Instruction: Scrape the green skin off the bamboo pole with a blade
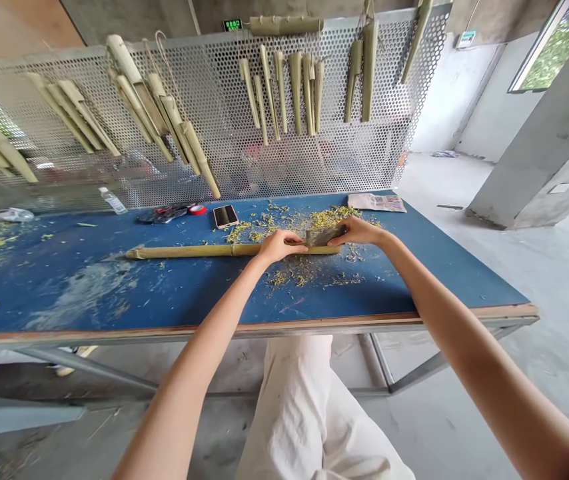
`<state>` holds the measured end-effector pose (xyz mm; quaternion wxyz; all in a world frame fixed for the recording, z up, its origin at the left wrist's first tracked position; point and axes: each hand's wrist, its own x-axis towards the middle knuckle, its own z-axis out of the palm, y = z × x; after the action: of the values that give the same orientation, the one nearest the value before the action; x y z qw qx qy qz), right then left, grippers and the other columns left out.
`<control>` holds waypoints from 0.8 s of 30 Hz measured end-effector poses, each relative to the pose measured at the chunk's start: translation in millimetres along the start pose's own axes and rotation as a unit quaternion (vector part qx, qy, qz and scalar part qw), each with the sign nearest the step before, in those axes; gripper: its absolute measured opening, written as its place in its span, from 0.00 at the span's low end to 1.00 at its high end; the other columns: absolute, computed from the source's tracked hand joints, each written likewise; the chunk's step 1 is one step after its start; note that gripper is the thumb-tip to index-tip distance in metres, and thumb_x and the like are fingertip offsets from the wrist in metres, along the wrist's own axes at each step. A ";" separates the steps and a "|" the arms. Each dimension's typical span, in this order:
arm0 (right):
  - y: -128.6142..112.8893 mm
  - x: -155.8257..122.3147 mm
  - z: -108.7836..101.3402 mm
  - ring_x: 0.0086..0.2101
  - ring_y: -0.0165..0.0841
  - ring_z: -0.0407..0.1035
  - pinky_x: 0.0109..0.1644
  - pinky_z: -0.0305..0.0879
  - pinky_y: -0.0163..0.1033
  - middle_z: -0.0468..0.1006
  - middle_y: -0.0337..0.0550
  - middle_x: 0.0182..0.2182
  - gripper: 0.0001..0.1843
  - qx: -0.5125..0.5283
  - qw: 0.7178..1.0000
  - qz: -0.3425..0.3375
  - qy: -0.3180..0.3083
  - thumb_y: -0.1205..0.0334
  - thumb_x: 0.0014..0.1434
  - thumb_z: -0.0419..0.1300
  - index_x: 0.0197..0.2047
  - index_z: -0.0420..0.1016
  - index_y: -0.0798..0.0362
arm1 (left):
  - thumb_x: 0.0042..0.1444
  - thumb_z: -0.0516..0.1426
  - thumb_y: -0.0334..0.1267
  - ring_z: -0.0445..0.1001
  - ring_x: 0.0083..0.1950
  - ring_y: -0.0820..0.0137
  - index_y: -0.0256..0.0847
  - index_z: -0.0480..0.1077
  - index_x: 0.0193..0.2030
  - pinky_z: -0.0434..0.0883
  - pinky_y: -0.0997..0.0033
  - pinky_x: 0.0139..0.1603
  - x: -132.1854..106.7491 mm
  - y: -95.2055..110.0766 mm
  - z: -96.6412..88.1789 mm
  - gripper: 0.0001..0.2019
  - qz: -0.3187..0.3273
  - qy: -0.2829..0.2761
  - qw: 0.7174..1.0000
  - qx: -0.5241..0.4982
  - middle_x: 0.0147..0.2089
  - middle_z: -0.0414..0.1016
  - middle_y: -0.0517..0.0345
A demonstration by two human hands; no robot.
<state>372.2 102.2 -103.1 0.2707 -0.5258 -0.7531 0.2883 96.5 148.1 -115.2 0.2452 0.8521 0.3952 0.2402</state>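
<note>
A long bamboo pole [192,251] lies along the blue table, its right end under my hands. On top of that end stands a flat, dark grey rectangular scraper blade [323,235], tilted on its edge. My right hand [362,231] pinches the blade's right end between thumb and fingers. At the blade's left end, my left hand [282,246] is closed with its fingertips on the blade, close against the pole. Its grip is partly hidden by the back of the hand. Yellow-green shavings [332,217] lie behind and in front of the pole.
Behind the shavings are a phone [225,216], a roll of red tape [197,209] and a folded paper [377,203]. A plastic bottle [113,201] lies farther left. Bamboo pieces hang on a perforated metal panel [204,87]. The table's front edge [314,325] runs beneath my forearms.
</note>
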 end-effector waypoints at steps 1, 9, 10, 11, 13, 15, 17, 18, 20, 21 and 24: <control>1.0 0.0 1.4 0.31 0.34 0.65 0.33 0.59 0.40 0.76 0.43 0.28 0.25 0.008 1.000 -0.005 0.011 0.41 0.43 0.72 0.31 0.79 0.55 | 0.47 0.69 0.54 0.79 0.49 0.59 0.44 0.82 0.39 0.71 0.65 0.46 1.0 -0.5 -0.8 0.18 0.004 -0.008 1.000 -0.007 0.45 0.84 0.54; 3.7 2.6 1.9 0.29 0.32 0.60 0.31 0.57 0.40 0.67 0.39 0.24 0.29 0.022 0.997 -0.024 0.069 0.33 0.48 0.67 0.31 0.75 0.54 | 0.47 0.71 0.50 0.78 0.53 0.57 0.45 0.82 0.43 0.71 0.62 0.52 -1.7 1.8 -4.9 0.18 0.007 -0.024 1.000 0.016 0.49 0.83 0.55; 3.8 2.4 1.3 0.28 0.32 0.59 0.30 0.56 0.40 0.64 0.38 0.23 0.30 0.019 0.997 -0.019 0.076 0.31 0.50 0.65 0.29 0.73 0.53 | 0.47 0.70 0.51 0.78 0.52 0.57 0.45 0.82 0.42 0.71 0.62 0.53 -2.3 2.2 -4.6 0.18 0.007 -0.021 1.000 0.017 0.49 0.83 0.55; 3.7 2.2 0.8 0.27 0.31 0.57 0.30 0.54 0.40 0.62 0.37 0.22 0.31 0.015 0.997 -0.016 0.079 0.30 0.51 0.63 0.28 0.72 0.53 | 0.48 0.70 0.52 0.78 0.52 0.58 0.45 0.82 0.42 0.70 0.62 0.53 -2.6 2.4 -4.3 0.18 0.007 -0.018 1.000 0.016 0.49 0.83 0.56; 3.7 1.9 0.4 0.27 0.30 0.55 0.30 0.53 0.40 0.59 0.36 0.21 0.31 0.006 0.997 -0.018 0.073 0.29 0.50 0.64 0.26 0.70 0.52 | 0.49 0.69 0.54 0.79 0.52 0.58 0.46 0.82 0.42 0.70 0.63 0.53 -2.3 2.0 -3.8 0.18 0.011 -0.017 1.000 0.013 0.49 0.83 0.56; 3.9 1.3 -0.8 0.26 0.29 0.54 0.29 0.51 0.39 0.60 0.36 0.21 0.31 0.001 0.998 -0.024 0.058 0.30 0.46 0.68 0.25 0.71 0.52 | 0.49 0.68 0.55 0.79 0.51 0.58 0.45 0.82 0.42 0.70 0.63 0.53 -1.5 1.2 -3.6 0.18 0.010 -0.020 1.000 0.012 0.48 0.83 0.56; 4.0 0.0 -3.2 0.26 0.28 0.53 0.29 0.49 0.39 0.61 0.36 0.21 0.30 -0.005 0.999 -0.023 0.041 0.31 0.45 0.69 0.24 0.72 0.52 | 0.48 0.69 0.55 0.79 0.51 0.58 0.45 0.81 0.42 0.70 0.62 0.53 -0.8 0.8 -3.8 0.20 0.004 -0.022 1.000 0.012 0.48 0.83 0.56; 3.7 -0.9 -4.4 0.25 0.28 0.52 0.28 0.48 0.39 0.62 0.36 0.21 0.30 -0.010 0.999 -0.020 0.030 0.31 0.45 0.69 0.24 0.73 0.52 | 0.48 0.69 0.55 0.79 0.51 0.58 0.44 0.81 0.42 0.70 0.62 0.52 -0.7 1.0 -3.9 0.20 0.001 -0.023 1.000 0.011 0.48 0.83 0.55; 1.8 -2.3 -5.4 0.24 0.28 0.51 0.28 0.47 0.39 0.62 0.36 0.20 0.30 -0.016 1.000 -0.017 0.011 0.32 0.45 0.70 0.25 0.74 0.52 | 0.48 0.69 0.55 0.79 0.51 0.57 0.44 0.81 0.43 0.70 0.63 0.51 -1.1 2.0 -4.0 0.21 0.001 -0.024 1.000 0.007 0.48 0.83 0.54; 0.1 -2.6 -4.4 0.24 0.28 0.51 0.28 0.47 0.40 0.62 0.36 0.20 0.30 -0.017 1.000 -0.018 0.008 0.31 0.45 0.70 0.25 0.74 0.52 | 0.48 0.69 0.55 0.79 0.51 0.57 0.44 0.81 0.42 0.71 0.63 0.50 -1.5 2.8 -3.9 0.20 0.002 -0.022 1.000 0.006 0.48 0.83 0.53; -6.6 -0.3 5.3 0.25 0.27 0.50 0.28 0.46 0.40 0.61 0.35 0.20 0.32 -0.004 0.999 -0.036 0.024 0.29 0.44 0.69 0.23 0.71 0.52 | 0.48 0.69 0.54 0.79 0.49 0.57 0.44 0.81 0.41 0.70 0.65 0.46 -2.5 4.6 -3.4 0.18 0.006 -0.019 1.000 0.006 0.46 0.84 0.54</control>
<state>364.4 99.2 -102.0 0.2970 -0.5057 -0.7661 0.2630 95.5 144.3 -110.4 0.2459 0.8606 0.3863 0.2230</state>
